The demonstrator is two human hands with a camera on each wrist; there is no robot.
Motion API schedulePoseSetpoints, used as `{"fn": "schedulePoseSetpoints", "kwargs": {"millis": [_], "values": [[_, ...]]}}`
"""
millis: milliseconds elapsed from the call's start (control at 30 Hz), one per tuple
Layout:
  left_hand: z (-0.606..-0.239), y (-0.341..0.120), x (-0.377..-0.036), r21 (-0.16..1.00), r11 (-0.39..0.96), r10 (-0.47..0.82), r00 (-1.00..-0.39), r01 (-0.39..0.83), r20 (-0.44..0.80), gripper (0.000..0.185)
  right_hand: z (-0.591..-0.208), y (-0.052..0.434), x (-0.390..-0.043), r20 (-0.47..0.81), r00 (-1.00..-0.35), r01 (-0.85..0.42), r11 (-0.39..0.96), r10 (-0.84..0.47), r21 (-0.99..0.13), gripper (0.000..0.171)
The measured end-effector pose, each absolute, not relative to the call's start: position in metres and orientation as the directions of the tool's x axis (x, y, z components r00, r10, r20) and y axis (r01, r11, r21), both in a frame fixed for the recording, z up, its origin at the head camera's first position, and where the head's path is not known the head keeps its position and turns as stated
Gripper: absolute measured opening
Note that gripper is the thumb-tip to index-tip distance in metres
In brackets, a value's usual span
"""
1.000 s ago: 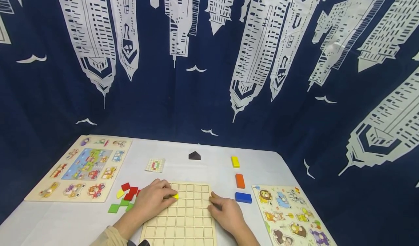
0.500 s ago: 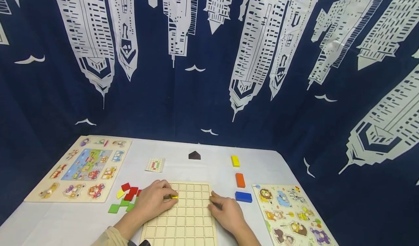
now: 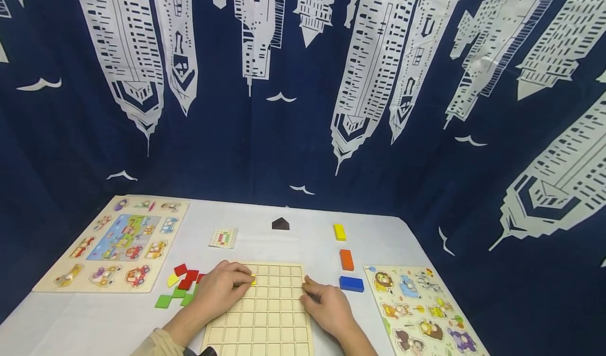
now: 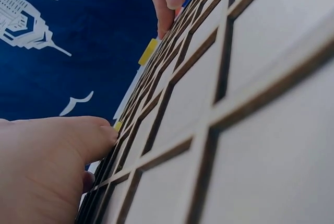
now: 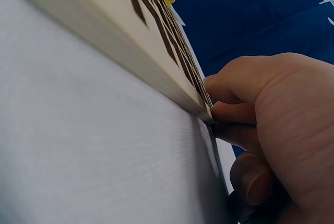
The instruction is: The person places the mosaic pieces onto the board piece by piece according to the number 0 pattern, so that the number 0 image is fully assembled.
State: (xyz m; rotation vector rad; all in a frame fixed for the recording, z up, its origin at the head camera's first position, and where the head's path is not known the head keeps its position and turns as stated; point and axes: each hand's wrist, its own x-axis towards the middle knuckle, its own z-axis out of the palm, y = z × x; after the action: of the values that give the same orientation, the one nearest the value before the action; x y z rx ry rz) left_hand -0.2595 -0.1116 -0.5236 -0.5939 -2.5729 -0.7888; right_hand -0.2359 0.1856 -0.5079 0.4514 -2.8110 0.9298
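A pale wooden grid board [image 3: 274,321] lies on the table in front of me. At its upper left cells, my left hand [image 3: 220,290] pinches a small yellow tile [image 3: 253,280], most of which the fingers cover. The left wrist view shows the same yellow tile [image 4: 118,126] by the thumb tip, low at the board's surface. On the opposite side, my right hand [image 3: 329,309] grips the board's right edge. Seen from the right wrist, thumb and fingers [image 5: 235,113] meet at the edge of the board [image 5: 120,46].
Red, green and yellow tiles [image 3: 163,301] lie left of the board, partly behind the left hand. Beyond is a small pattern card [image 3: 223,238]. A dark block [image 3: 281,224] and yellow, orange and blue blocks [image 3: 351,284] stand around. Picture puzzles flank both sides [image 3: 57,251].
The yellow tile has turned in the left fingers and shifted slightly up and left, showing flatter against the board. The right hand has stayed at the board's edge.
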Motion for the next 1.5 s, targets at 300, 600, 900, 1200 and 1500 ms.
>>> {"fn": "schedulePoseSetpoints", "kwargs": {"millis": [300, 600, 900, 1200, 1500], "values": [[-0.518, -0.114, -0.257, 0.436, 0.735, 0.295, -0.824, 0.520, 0.484, 0.019, -0.506, 0.183, -0.234, 0.220, -0.941, -0.339, 0.766, -0.259, -0.546, 0.034], [-0.519, -0.113, -0.254, 0.480, 0.748, 0.233, -0.858, 0.459, 0.459, 0.023, -0.505, 0.184, -0.233, 0.229, -0.941, -0.336, 0.764, -0.249, -0.551, 0.029], [-0.470, -0.141, -0.232, 0.756, 0.616, -0.021, -0.954, 0.223, 0.298, 0.028, -0.508, 0.188, -0.235, 0.219, -0.949, -0.314, 0.761, -0.228, -0.567, 0.028], [-0.471, -0.185, -0.195, 0.622, 0.783, -0.085, -0.991, -0.003, 0.102, 0.050, -0.505, 0.193, -0.235, 0.208, -0.956, -0.292, 0.762, -0.209, -0.578, 0.029], [-0.498, -0.196, -0.197, 0.479, 0.877, -0.020, -0.996, 0.025, 0.089, 0.041, -0.508, 0.190, -0.238, 0.184, -0.957, -0.291, 0.754, -0.226, -0.588, 0.029]]}}
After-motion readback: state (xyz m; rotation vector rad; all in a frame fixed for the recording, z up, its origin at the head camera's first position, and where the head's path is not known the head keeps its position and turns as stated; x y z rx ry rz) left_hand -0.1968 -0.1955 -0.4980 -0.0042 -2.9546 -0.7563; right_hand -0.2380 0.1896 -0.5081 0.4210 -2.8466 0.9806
